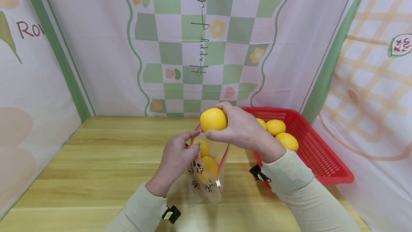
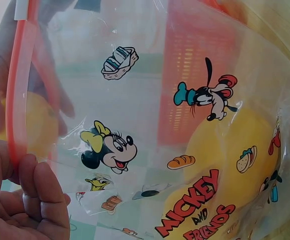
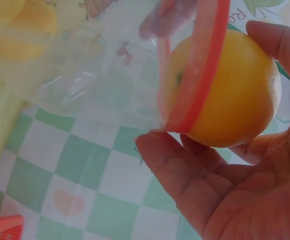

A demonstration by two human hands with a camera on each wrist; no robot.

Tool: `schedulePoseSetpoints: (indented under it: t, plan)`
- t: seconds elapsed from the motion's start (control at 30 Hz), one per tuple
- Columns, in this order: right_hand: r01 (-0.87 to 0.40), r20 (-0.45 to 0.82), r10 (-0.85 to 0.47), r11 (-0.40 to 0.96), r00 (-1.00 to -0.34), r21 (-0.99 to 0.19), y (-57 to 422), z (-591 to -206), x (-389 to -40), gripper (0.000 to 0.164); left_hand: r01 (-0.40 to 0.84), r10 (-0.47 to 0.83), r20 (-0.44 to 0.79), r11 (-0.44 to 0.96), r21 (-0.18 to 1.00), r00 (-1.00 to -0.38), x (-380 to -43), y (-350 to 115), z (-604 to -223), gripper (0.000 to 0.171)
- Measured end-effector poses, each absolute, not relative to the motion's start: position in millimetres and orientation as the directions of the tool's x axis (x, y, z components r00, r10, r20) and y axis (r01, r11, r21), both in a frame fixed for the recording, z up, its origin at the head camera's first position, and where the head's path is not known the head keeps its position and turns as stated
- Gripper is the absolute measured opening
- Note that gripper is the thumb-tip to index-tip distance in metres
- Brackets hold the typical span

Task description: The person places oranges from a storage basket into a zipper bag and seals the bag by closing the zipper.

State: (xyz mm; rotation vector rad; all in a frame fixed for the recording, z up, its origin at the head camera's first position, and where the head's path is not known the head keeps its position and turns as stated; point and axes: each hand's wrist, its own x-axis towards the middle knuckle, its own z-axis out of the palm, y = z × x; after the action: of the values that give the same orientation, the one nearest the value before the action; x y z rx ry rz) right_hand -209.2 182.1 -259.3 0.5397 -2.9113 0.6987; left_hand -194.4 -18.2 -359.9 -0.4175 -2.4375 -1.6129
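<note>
My right hand point(image 1: 239, 126) holds a round yellow orange point(image 1: 213, 119) at the mouth of a clear zip bag point(image 1: 222, 149). In the right wrist view, part of this orange point(image 3: 244, 95) shows through the bag's red zip edge point(image 3: 209, 75), and my fingers curve round its outer side. My left hand point(image 1: 178, 156) pinches the bag's rim on the left, with the thumb and fingers point(image 2: 47, 195) at the red strip in the left wrist view. More oranges point(image 1: 209, 165) lie inside the bag, which carries printed cartoon figures point(image 2: 112, 150). A white slider point(image 1: 218, 183) sits at the zip's near end.
A red plastic basket point(image 1: 322, 164) with several oranges point(image 1: 287, 141) stands on the right, partly behind my right forearm. The wooden table point(image 1: 106, 160) extends to the left. Printed cloth point(image 1: 99, 46) hangs at the back and both sides.
</note>
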Motion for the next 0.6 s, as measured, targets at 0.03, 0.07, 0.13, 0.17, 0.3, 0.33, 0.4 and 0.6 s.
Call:
schedulePoseSetpoints:
  t: [0.03,0.07,0.13,0.17,0.3,0.33,0.4,0.6]
  plan:
    - [-0.363,0.175,-0.319,0.833,-0.932,-0.417,182.0,-259.9,-209.4,0.073,0.334,0.128,0.309,0.369,0.867,-0.943,-194.2,-18.2,-359.7,0.043]
    - [-0.366,0.175,-0.321,0.835,-0.931,-0.412,181.9,-260.5,-209.6,0.073,0.336,0.128,0.311,0.37,0.866,-0.942,-194.5,-18.1,-359.8,0.043]
    - [-0.373,0.182,-0.326,0.838,-0.928,-0.399,181.7,-261.5,-209.9,0.073,0.336,0.126,0.311,0.37,0.866,-0.942,-194.4,-18.1,-359.6,0.043]
    - [-0.376,0.183,-0.329,0.839,-0.926,-0.394,181.5,-262.0,-209.8,0.072,0.336,0.125,0.312,0.371,0.866,-0.942,-194.3,-18.0,-359.6,0.043]
    - [-0.383,0.194,-0.332,0.844,-0.923,-0.376,180.5,-264.0,-209.6,0.071,0.336,0.125,0.311,0.37,0.866,-0.942,-194.1,-18.0,-359.7,0.043]
    - [-0.384,0.197,-0.332,0.845,-0.923,-0.373,180.3,-264.5,-209.4,0.071,0.335,0.126,0.311,0.371,0.866,-0.942,-193.9,-18.0,-359.8,0.043]
    - [-0.387,0.2,-0.334,0.844,-0.921,-0.372,180.2,-265.5,-209.1,0.071,0.336,0.127,0.311,0.372,0.865,-0.942,-194.0,-17.9,-360.1,0.043]
    - [-0.389,0.205,-0.335,0.85,-0.92,-0.356,179.7,-268.9,-207.9,0.073,0.333,0.128,0.308,0.376,0.864,-0.943,-193.6,-17.7,-360.4,0.045]
